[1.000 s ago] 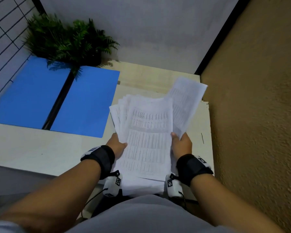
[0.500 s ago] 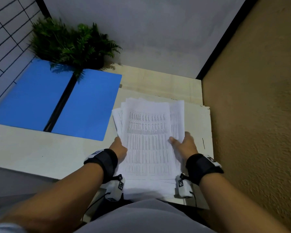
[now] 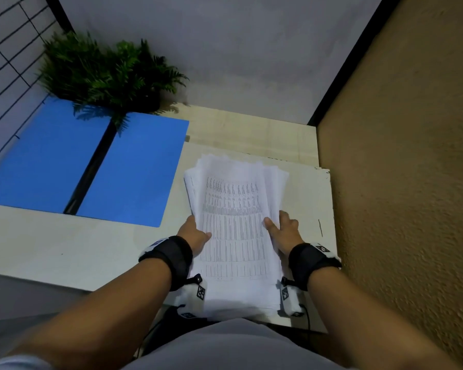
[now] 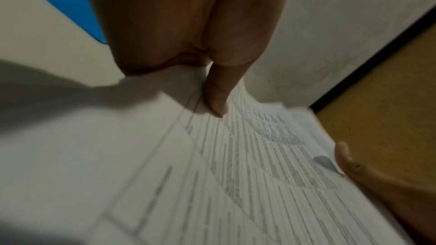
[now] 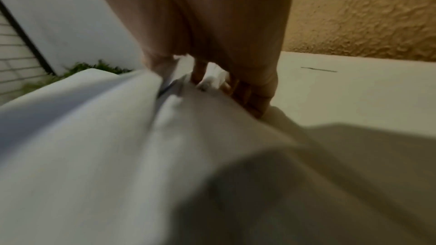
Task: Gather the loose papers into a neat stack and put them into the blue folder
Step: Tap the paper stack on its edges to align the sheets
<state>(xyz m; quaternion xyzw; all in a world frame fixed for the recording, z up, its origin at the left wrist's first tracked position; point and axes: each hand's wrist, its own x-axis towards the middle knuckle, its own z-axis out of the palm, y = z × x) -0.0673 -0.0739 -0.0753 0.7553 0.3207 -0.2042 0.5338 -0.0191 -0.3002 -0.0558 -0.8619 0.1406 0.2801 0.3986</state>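
Observation:
A fanned stack of printed white papers (image 3: 234, 222) sits at the right of the pale table (image 3: 64, 244), its near end hanging over the front edge. My left hand (image 3: 195, 233) grips the stack's left edge; in the left wrist view its thumb (image 4: 216, 98) presses on the top sheet (image 4: 235, 174) and its other fingers are hidden. My right hand (image 3: 284, 228) grips the right edge, thumb on top and fingers curled at the side (image 5: 250, 98). The blue folder (image 3: 134, 169) lies open and flat to the left of the papers, apart from them.
A green potted fern (image 3: 104, 73) stands at the back, its fronds over the folder's far end. A rough brown wall (image 3: 398, 182) runs close along the table's right edge. A raised wooden ledge (image 3: 251, 132) sits behind the papers.
The sheet my right hand held up at the right came down onto the stack. Both hands now hold the pile's sides, and its edges lie closer together.

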